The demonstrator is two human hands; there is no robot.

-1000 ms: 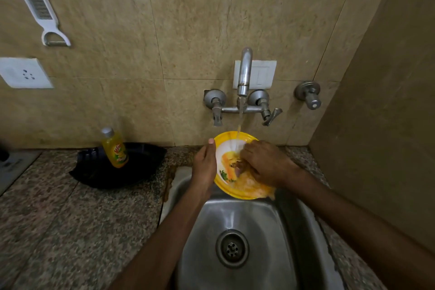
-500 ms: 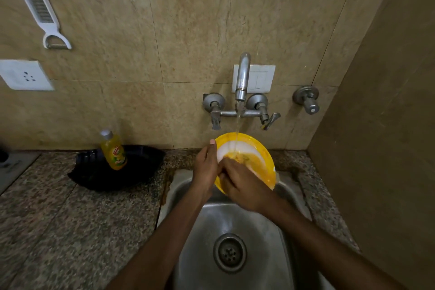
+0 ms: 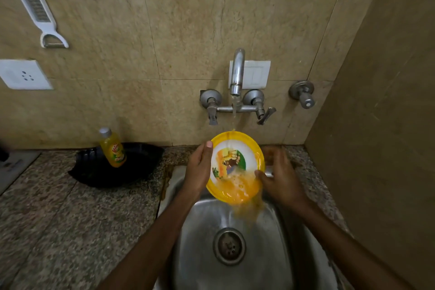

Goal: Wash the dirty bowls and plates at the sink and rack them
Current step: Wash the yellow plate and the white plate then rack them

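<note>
Right hand (image 3: 281, 178) off plate (image 3: 235, 165) (granite counter (image 3: 70, 214)).

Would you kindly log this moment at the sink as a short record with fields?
plate: yellow plate, tilted under the tap, orange water spilling off its lower edge
left hand: left hand grips the plate's left rim
right hand: right hand at the right rim, blurred
water: running
sink: sink, no dishes in it
counter: soap bottle leaning in a black tray

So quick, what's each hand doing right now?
Left hand: closed on the plate rim.
Right hand: blurred at the plate's right edge; grip cannot be told.
</note>
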